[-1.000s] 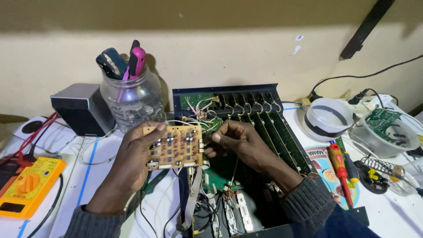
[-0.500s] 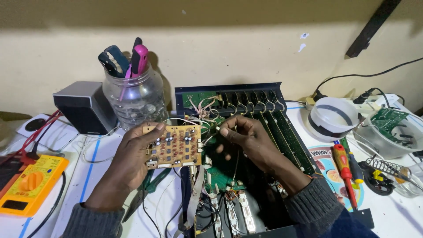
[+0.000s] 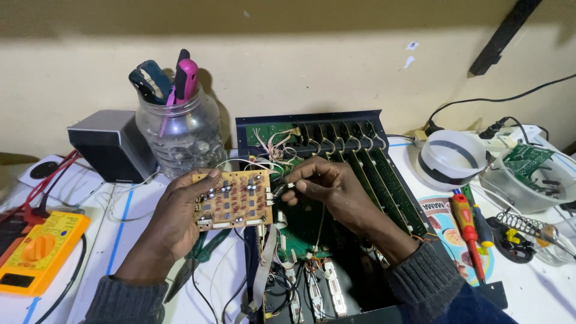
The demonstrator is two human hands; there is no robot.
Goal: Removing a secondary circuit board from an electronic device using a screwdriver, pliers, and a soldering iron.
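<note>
Workbench, seen from above: one person, two hands, one small tan circuit board [image 3: 233, 200] held up over an opened black equipment chassis [image 3: 336, 198]. The left hand [image 3: 180, 216] grips the board from its left side, thumb on the top edge and fingers curled behind it, so the component face looks toward the camera. The right hand [image 3: 327, 186] is closed in a pinch, thumb and forefinger tips pressed on a small white connector [image 3: 290, 185] just beside the board's right edge; whether connector and board touch can't be told. Thin wires run from that spot down into the chassis, which sits btwn the two forearms and holds a row of long slots w/ a green board at its back.

Around them: one clear jar [image 3: 180, 135] stuffed w/ tool handles, blue and pink, behind the left hand; one grey box [image 3: 111, 144] beside it; one yellow multimeter [image 3: 39, 252] at far left w/ red leads. At right, one roll of white tape [image 3: 453, 159], one red-handled screwdriver [image 3: 468, 231], one clear tub [image 3: 528, 180] w/ a green board in it. Green-handled pliers [image 3: 201, 255] lie under the left wrist.
</note>
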